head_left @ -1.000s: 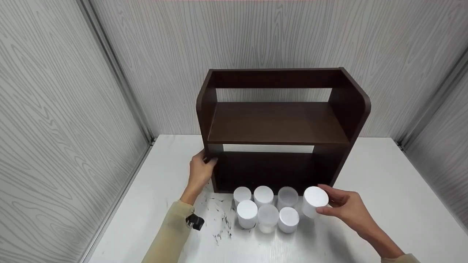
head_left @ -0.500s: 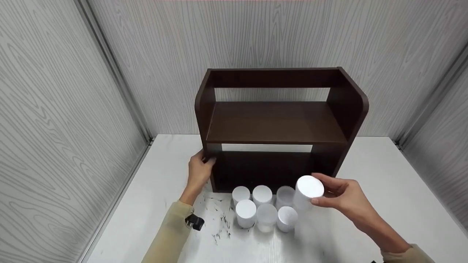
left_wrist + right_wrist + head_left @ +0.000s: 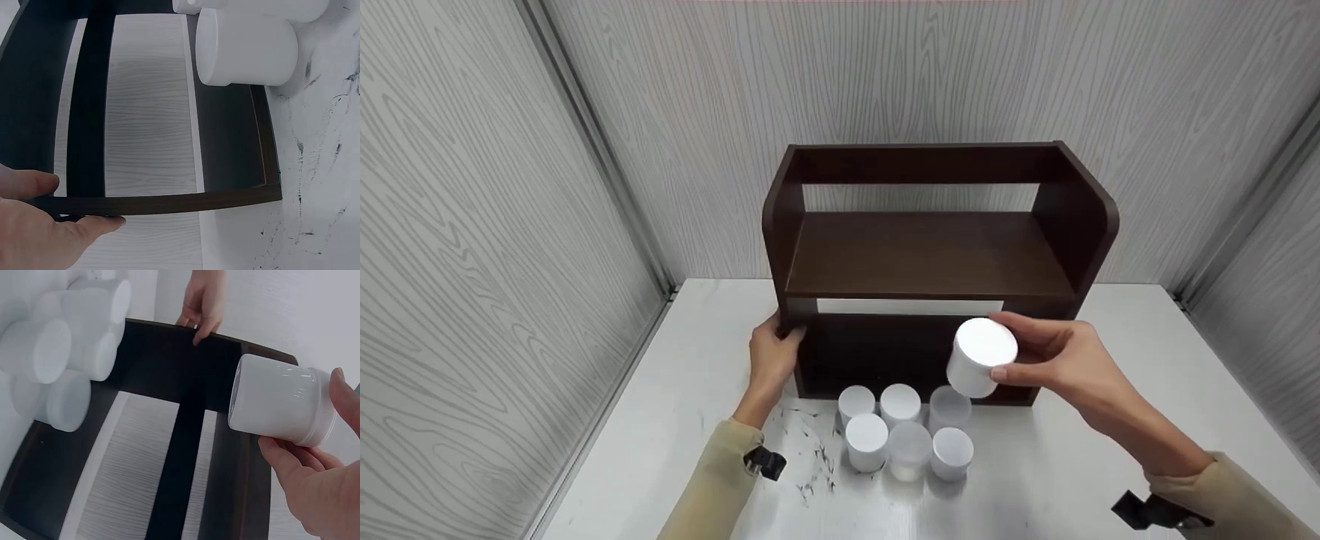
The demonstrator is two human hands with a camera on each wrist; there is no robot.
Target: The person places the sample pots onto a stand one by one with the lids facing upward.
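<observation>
Six white and translucent cylindrical jars (image 3: 867, 444) stand bunched in two rows on the white tabletop (image 3: 1042, 480), in front of the left and middle of the lower compartment of the dark brown, two-tier wooden shelf (image 3: 930, 255). Your left hand (image 3: 771, 358) grips the shelf's left side. Your right hand (image 3: 1065, 360) pinches a smooth white cylindrical container (image 3: 981, 358) between thumb and fingers, raised off the tabletop before that compartment.

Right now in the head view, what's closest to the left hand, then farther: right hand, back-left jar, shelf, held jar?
1. Shelf: left hand grips it.
2. Back-left jar: slightly right.
3. Held jar: farther right.
4. Right hand: beyond that jar.
</observation>
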